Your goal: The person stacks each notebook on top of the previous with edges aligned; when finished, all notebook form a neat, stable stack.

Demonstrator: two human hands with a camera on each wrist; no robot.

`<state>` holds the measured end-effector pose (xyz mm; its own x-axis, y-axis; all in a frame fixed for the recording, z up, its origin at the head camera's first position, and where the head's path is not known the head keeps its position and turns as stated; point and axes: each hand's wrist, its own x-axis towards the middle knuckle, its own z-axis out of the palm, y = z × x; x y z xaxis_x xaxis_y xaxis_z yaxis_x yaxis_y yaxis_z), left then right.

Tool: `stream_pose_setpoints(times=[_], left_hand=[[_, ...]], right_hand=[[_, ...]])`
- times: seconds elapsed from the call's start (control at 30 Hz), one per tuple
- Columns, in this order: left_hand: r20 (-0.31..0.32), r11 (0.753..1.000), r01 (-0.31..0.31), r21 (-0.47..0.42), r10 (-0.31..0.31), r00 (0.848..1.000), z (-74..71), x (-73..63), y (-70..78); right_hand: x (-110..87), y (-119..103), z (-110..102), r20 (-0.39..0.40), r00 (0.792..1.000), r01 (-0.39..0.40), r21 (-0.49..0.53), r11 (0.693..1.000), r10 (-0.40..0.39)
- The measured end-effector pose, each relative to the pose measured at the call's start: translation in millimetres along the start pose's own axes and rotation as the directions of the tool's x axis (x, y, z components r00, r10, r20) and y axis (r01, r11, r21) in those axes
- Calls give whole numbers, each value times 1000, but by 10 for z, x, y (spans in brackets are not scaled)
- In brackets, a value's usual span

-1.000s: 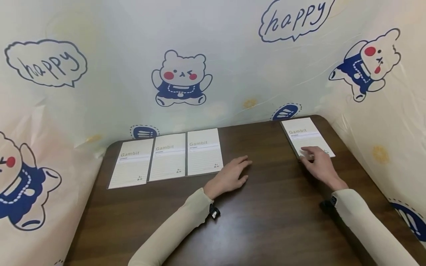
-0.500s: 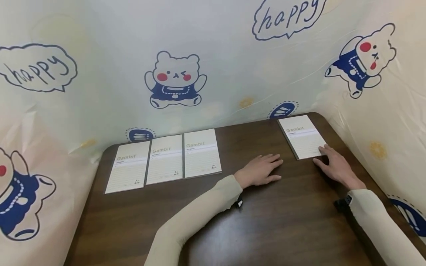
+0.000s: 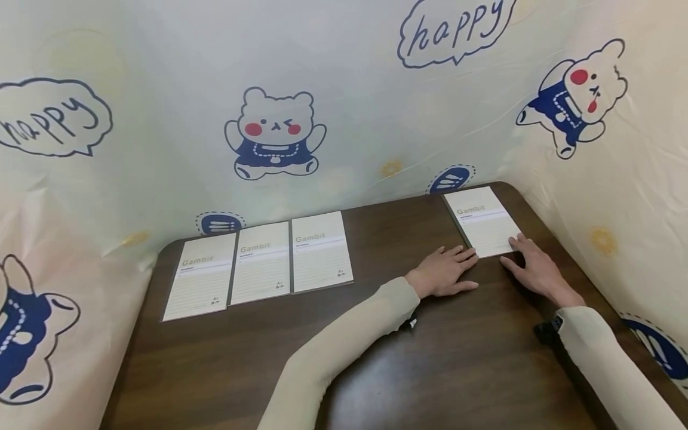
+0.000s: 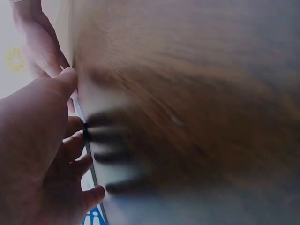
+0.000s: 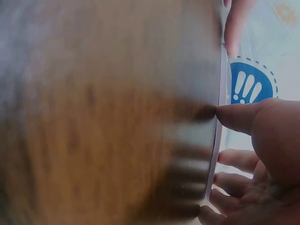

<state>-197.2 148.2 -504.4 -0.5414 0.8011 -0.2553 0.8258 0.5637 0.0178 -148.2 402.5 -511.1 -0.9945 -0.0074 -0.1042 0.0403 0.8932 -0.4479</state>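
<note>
A white notebook (image 3: 481, 222) with "Gambit" on its cover lies flat at the far right corner of the table. My left hand (image 3: 443, 272) is spread palm down, fingertips right at that notebook's near left corner. At the near right corner, my right hand (image 3: 543, 272) has its thumb by the near edge and its fingers at the cover's right side. In the right wrist view, the right thumb (image 5: 239, 117) meets the notebook's thin edge (image 5: 216, 140). Farther left lie three matching notebooks: one at left (image 3: 200, 276), one in the middle (image 3: 260, 263) and one at right (image 3: 321, 252).
The dark wooden table (image 3: 215, 364) has rounded far corners. A pale plastic sheet (image 3: 365, 107) printed with bears and "happy" bubbles stands close behind the table and along both sides. A wide stretch of tabletop separates the three notebooks from the fourth.
My left hand has moved right across the table to the far right notebook. My right hand has shifted from that notebook's near left part to its near right corner. The head view has turned slightly.
</note>
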Motion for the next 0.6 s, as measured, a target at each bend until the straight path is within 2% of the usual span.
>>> stream_pose_setpoints(times=[0.13,0.33,0.6], left_hand=[[22,999,28,23,-28,999,-21,16,39],[24,999,37,0,-37,999,-106,20,89],[32,999,48,-11,-48,998,-51,-90,48]], right_hand=[[7,-17,0,7,1000,-3,5,1000,3],[7,-26,-43,32,999,-12,-12,1000,12],[-58,-138,11,53,999,10,-31,999,-8]])
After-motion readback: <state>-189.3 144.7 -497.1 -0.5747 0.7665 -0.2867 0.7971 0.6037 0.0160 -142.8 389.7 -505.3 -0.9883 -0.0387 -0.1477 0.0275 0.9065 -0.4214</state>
